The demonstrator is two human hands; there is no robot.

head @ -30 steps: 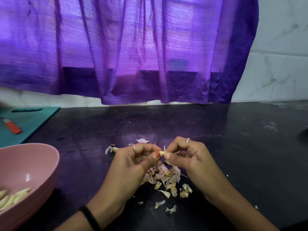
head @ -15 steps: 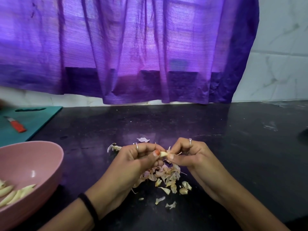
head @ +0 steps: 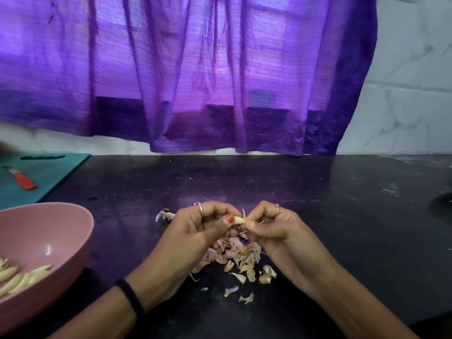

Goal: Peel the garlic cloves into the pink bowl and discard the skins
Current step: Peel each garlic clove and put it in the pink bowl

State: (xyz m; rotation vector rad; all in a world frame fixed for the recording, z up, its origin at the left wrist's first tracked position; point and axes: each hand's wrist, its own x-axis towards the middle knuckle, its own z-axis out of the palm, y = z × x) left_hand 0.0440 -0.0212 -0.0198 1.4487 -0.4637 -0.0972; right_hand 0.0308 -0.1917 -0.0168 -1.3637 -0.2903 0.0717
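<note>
Clearly both hands meet directly above the skin pile (head: 238,255), which serves as the landmark for everything else. The left hand (head: 203,228) pinches a garlic clove (head: 239,219) between thumb and curled fingers, leaving the pale tip bare toward the other hand so there is something to work on. The right hand (head: 271,223) is curled too, its thumb and forefinger nipped on a thin flap of skin at that exposed tip; the flap stands up just between the two hands. Holding the clove over the pile looks deliberate: whatever is torn off should drop onto the scraps already there rather than scatter across the black counter (head: 318,216).

Well left of the pile sits the pink bowl (head: 46,241), with several peeled cloves (head: 22,277) lying at its bottom, close enough for the left hand to reach. A stray husk (head: 164,214) lies just left of the pile, behind the left hand. Further left and back, a teal cutting board (head: 49,172) carries an orange-handled knife (head: 22,179), which plays no part in the hand-peeling. A purple curtain (head: 195,69) hangs behind.

My judgement: this clove is partly stripped, and the skins are not yet discarded.
</note>
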